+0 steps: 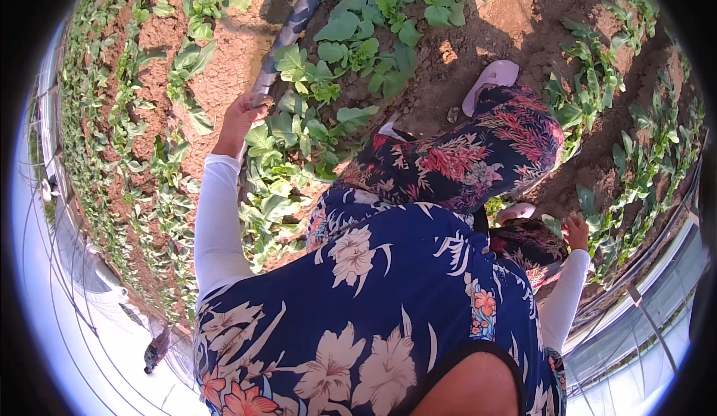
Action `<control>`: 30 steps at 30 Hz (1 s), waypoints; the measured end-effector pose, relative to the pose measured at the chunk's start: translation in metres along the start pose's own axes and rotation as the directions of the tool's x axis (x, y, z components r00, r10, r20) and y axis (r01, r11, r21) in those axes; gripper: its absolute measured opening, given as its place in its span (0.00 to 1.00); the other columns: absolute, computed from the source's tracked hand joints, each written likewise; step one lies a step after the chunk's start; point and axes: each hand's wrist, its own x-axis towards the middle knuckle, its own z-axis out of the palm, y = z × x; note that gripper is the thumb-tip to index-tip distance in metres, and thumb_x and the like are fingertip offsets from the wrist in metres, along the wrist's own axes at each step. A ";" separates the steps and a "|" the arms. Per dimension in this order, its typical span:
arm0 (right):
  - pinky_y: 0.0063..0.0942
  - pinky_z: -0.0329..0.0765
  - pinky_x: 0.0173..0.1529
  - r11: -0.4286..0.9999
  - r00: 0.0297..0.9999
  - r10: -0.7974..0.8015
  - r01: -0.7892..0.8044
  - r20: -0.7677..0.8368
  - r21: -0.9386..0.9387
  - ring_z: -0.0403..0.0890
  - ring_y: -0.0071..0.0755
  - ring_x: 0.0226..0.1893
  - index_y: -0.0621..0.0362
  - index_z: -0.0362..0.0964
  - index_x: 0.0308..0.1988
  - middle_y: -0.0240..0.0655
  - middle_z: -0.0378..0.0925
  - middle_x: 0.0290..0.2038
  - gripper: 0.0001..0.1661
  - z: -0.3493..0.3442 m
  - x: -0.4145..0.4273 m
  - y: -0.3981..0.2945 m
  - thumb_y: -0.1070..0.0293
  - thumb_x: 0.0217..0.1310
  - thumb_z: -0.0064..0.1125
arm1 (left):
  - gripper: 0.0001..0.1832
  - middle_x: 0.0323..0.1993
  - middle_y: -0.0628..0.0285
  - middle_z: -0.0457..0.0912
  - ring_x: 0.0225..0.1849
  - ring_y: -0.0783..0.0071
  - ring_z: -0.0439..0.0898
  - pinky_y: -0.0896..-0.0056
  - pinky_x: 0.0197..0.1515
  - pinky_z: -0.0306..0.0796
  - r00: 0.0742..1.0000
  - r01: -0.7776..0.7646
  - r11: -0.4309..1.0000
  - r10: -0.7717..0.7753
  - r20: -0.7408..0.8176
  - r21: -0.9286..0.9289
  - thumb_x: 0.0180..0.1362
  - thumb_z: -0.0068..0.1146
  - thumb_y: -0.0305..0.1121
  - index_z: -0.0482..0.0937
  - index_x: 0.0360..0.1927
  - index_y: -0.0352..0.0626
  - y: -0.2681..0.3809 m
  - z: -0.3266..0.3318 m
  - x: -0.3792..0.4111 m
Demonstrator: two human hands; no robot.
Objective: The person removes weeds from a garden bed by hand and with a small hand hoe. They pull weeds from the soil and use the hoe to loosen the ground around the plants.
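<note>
My left hand (243, 122), in a white sleeve, is raised at the left over the edge of a row of leafy green plants (280, 136). Its fingers are closed around a small greyish-brown thing (261, 101), too unclear to name. Close by, a dark plastic pipe (288, 29) runs along the row. Far to the right, my right hand (576, 232) has curled fingers beside a green leaf (553, 225); whether it grips the leaf does not show. Between the hands are my floral trousers (459, 153) and navy floral top (364, 281).
Pale pink shoes (493, 80) stand on brown soil between plant rows. More leafy rows (594, 80) grow at the right, and others (168, 192) at the left. Another person (157, 351) is small in the lower left, near the pale greenhouse sheeting (106, 326).
</note>
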 end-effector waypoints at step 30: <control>0.28 0.74 0.38 0.951 0.969 -0.200 0.155 -0.147 -0.269 0.80 0.32 0.31 0.67 0.75 0.36 0.41 0.81 0.30 0.19 -0.020 -0.007 -0.012 0.60 0.54 0.51 | 0.28 0.38 0.49 0.78 0.38 0.53 0.77 0.58 0.40 0.71 0.876 0.224 0.921 -0.046 -0.480 0.320 0.46 0.54 0.30 0.64 0.54 0.43 -0.313 0.054 -0.105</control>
